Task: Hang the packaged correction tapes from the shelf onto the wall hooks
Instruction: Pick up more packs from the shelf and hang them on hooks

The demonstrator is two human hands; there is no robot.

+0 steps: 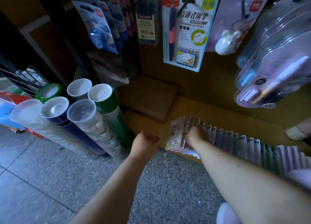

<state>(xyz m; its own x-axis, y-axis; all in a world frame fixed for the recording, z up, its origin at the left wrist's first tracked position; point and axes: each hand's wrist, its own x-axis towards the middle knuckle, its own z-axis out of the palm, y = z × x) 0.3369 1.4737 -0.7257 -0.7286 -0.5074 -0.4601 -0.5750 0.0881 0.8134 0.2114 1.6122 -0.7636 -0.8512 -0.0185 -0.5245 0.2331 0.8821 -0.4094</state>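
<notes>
Packaged correction tapes [218, 138] stand on edge in a long row along the low shelf [210, 109], fanning from pink and cream cards at the near end to grey, green and lilac ones that run out of view at the frame's right edge. Print on these cards is too small and blurred to read. The right hand [196, 134] is pressed into the near end of that row, fingers buried among the cards, so whether it grips one cannot be told. The front card [175, 133], showing a pale curved shape, leans out just beside that hand. The left hand [146, 142] hangs left of the row, curled loosely with nothing visible in it.

Above the row on the back wall hangs a blue-edged pen card [186, 30] marked "M&G" in a red corner patch, with bold Chinese lettering and a yellow-green ring graphic; its smaller lines are illegible. Left of it hangs a dark pack [146, 27] with a cream barcode label. Right of the pen card is a pale pack [235, 20] with a white rabbit-shaped item and a red logo too blurred to read. Clear blister packs [272, 64] loom above the row's far end, partly cut off. Brown boxes [148, 96] sit behind the row's near end. Left of the row stand capped tubes [80, 109], one green with partly hidden white characters.
</notes>
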